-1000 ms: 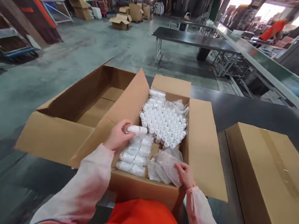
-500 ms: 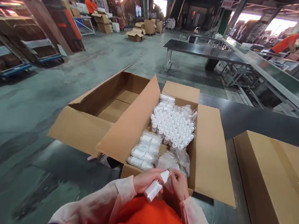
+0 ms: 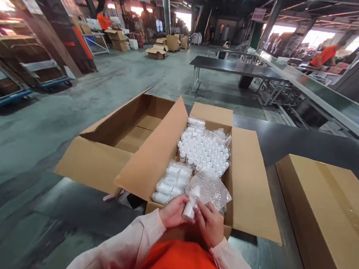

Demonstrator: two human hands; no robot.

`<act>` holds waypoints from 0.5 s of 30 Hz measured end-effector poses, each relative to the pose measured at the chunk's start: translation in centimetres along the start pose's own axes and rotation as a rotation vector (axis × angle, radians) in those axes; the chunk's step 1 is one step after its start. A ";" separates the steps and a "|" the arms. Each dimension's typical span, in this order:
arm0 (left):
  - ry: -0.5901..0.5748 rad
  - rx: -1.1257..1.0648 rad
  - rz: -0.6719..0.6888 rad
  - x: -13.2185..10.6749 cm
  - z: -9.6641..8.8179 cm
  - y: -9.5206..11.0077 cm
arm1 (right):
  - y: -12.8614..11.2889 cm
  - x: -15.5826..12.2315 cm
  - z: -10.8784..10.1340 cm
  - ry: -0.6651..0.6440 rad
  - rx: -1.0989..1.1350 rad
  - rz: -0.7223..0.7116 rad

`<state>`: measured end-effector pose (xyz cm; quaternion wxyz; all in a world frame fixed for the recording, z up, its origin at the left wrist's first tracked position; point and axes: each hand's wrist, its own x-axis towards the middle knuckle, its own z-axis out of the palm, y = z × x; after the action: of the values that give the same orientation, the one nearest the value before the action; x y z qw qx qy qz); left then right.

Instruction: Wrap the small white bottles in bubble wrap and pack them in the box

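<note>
A small white bottle (image 3: pixel 189 211) is gripped by my left hand (image 3: pixel 173 212), its fingers closed around the side. A clear bubble-wrap bag (image 3: pixel 214 189) spreads out beyond the bottle, and the bottle's far end overlaps it or sits inside its opening. My right hand (image 3: pixel 211 224) pinches the near edge of the bag beside the bottle. Both hands are over the near end of an open cardboard box (image 3: pixel 253 179). Inside stand many white-capped bottles (image 3: pixel 203 151). Bubble-wrapped bottles (image 3: pixel 173 180) lie stacked along its left side.
Another open cardboard box (image 3: pixel 91 160) adjoins on the left. To the right, a taped carton (image 3: pixel 328 199) rests on the dark table (image 3: pixel 262 134). Farther off are a black table (image 3: pixel 237 67), a conveyor (image 3: pixel 310 90), carts (image 3: pixel 45 73) and two people in orange.
The bottle has moved from a tilt near my body to over the box, against the bubble-wrap bag. The bag has been lifted and spread. My view has shifted slightly.
</note>
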<state>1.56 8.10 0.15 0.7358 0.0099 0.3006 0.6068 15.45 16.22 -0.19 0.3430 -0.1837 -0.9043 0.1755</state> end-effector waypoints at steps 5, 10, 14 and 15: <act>0.056 0.028 0.348 0.6 1.8 -1.0 | -0.3 0.4 -0.2 0.047 -0.016 -0.049; 0.181 -0.092 0.344 2.7 1.3 -1.8 | -0.6 1.0 -0.2 0.031 -0.116 -0.148; 0.177 -0.139 0.201 3.1 0.9 -1.1 | -0.6 1.0 0.2 0.005 -0.142 -0.177; 0.177 -0.127 0.204 3.0 0.9 -1.0 | -0.6 0.9 0.3 0.003 -0.145 -0.181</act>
<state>3.13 10.88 -0.83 0.6400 -0.0597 0.3228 0.6947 14.53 16.00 0.38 0.3446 -0.1259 -0.9271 0.0775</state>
